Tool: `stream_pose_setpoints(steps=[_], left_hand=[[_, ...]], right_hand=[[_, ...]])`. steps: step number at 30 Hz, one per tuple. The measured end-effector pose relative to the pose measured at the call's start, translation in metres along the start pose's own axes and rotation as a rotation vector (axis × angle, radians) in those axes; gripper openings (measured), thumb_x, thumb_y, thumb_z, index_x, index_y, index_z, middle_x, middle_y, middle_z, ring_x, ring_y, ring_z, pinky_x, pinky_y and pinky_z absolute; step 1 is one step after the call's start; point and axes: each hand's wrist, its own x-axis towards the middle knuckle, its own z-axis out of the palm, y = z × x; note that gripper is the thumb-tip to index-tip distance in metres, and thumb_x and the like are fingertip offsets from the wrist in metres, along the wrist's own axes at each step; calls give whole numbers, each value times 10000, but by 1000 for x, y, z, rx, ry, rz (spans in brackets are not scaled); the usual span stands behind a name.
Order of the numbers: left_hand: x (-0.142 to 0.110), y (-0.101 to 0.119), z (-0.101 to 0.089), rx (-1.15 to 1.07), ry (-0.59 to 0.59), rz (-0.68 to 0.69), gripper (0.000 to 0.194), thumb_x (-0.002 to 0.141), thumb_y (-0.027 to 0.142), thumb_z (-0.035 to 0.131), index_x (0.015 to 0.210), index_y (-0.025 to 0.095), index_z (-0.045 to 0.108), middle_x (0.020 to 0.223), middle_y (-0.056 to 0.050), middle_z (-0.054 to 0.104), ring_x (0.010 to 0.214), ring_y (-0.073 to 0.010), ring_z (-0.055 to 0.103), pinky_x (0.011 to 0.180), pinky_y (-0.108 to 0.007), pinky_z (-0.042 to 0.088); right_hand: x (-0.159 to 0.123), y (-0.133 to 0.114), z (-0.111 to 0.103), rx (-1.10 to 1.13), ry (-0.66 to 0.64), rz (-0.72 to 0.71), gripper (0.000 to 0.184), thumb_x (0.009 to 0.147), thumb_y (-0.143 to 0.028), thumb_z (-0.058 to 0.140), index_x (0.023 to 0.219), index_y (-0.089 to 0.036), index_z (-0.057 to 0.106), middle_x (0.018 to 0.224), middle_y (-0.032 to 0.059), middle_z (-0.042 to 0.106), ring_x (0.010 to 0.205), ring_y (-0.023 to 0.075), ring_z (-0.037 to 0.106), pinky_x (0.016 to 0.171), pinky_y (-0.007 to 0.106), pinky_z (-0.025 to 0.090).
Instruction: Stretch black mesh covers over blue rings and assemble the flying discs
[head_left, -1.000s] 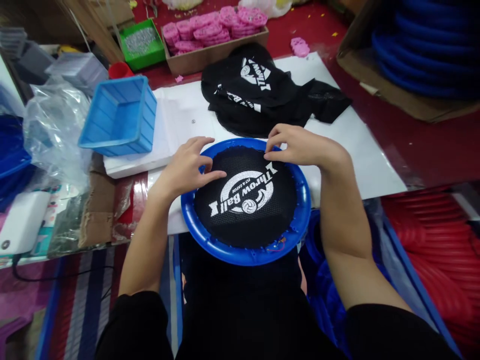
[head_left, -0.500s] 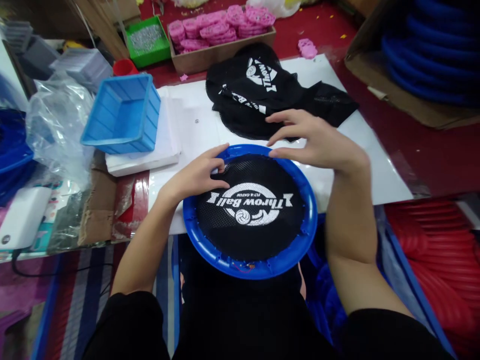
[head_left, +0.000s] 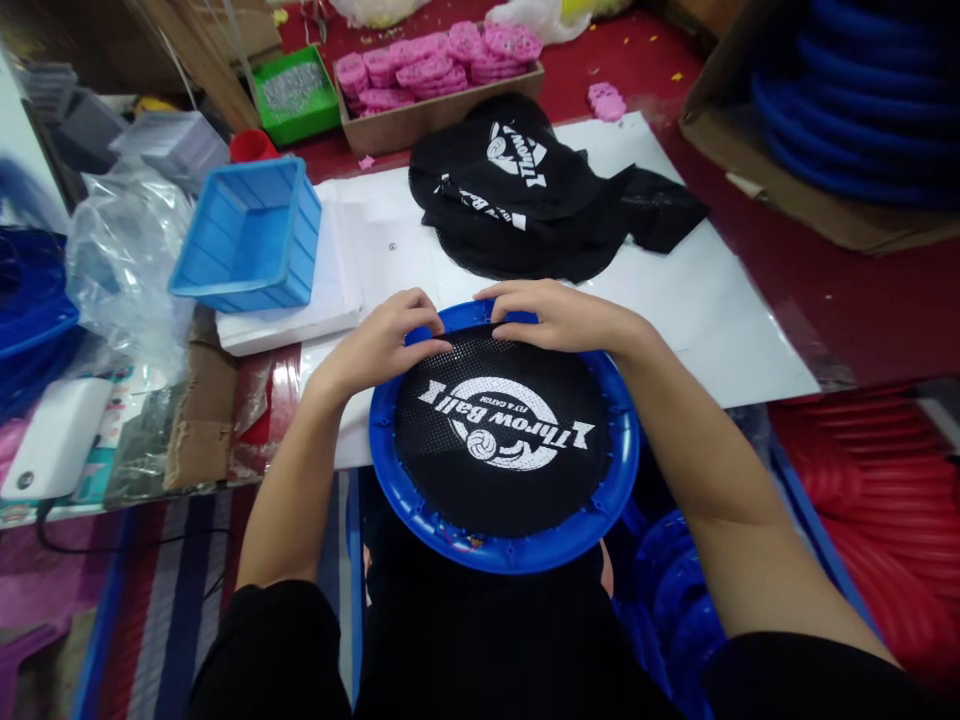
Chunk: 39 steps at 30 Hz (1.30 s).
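A round blue plastic hoop (head_left: pixel 616 478) lies at the table's near edge, with a black mesh net (head_left: pixel 450 470) printed "Throw Ball" stretched inside it. Both hands meet at the hoop's far rim. My left hand (head_left: pixel 386 340) pinches the mesh edge against the rim, fingers curled. My right hand (head_left: pixel 551 315) does the same just beside it, fingertips pressed on the net's edge. Behind the hoop a heap of loose black printed nets (head_left: pixel 525 195) rests on the white sheet (head_left: pixel 720 300).
An empty light-blue bin (head_left: pixel 247 235) sits at the left on white boards. Farther back are a green tray (head_left: pixel 292 90), a cardboard tray of pink parts (head_left: pixel 442 60), and a box of blue hoops (head_left: pixel 847 110) at right. Red hoops (head_left: pixel 885 500) lie lower right.
The hoop has turned clockwise, so the print now slants the other way. My right hand came down from above the rim and joined the left hand at the far edge.
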Motion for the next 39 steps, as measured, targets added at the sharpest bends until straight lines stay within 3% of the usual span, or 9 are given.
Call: stream_pose_setpoints(steps=[4, 13, 19, 26, 39], left_hand=[[4, -1, 2, -38, 1, -110, 110, 980, 300, 715, 902, 225, 693, 860, -13, 711, 817, -184, 652, 804, -341, 527], [-1, -4, -8, -189, -24, -269, 148, 919, 349, 705, 917, 228, 791, 914, -30, 808, 856, -196, 715, 828, -345, 564], [2, -9, -2, -197, 43, -265, 172, 918, 324, 678, 918, 225, 818, 954, -47, 824, 903, -204, 729, 852, -352, 575], [5, -11, 1, -225, 59, -293, 176, 926, 298, 682, 945, 230, 843, 955, -49, 837, 919, -212, 742, 912, -369, 587], [10, -19, 10, -391, 150, -321, 174, 842, 324, 807, 966, 207, 842, 959, -68, 830, 914, -216, 748, 888, -387, 603]], right_hand=[[0, 1, -3, 32, 32, 32, 262, 996, -457, 634, 975, -234, 769, 1376, 100, 773, 1307, 316, 695, 1110, 479, 516], [3, 1, 1, 36, 83, 89, 252, 974, -459, 655, 961, -241, 780, 1381, 91, 781, 1265, 320, 728, 1102, 493, 524], [4, 2, 0, 80, 108, 91, 250, 945, -471, 695, 935, -241, 793, 1226, 86, 832, 1255, 321, 737, 1088, 474, 527], [3, 2, -6, 130, 58, 132, 280, 963, -463, 659, 968, -226, 808, 1340, 84, 799, 1254, 308, 731, 1099, 455, 516], [8, 9, -3, 98, 71, 136, 272, 961, -447, 609, 886, -230, 754, 1298, 75, 802, 1164, 285, 723, 1057, 450, 511]])
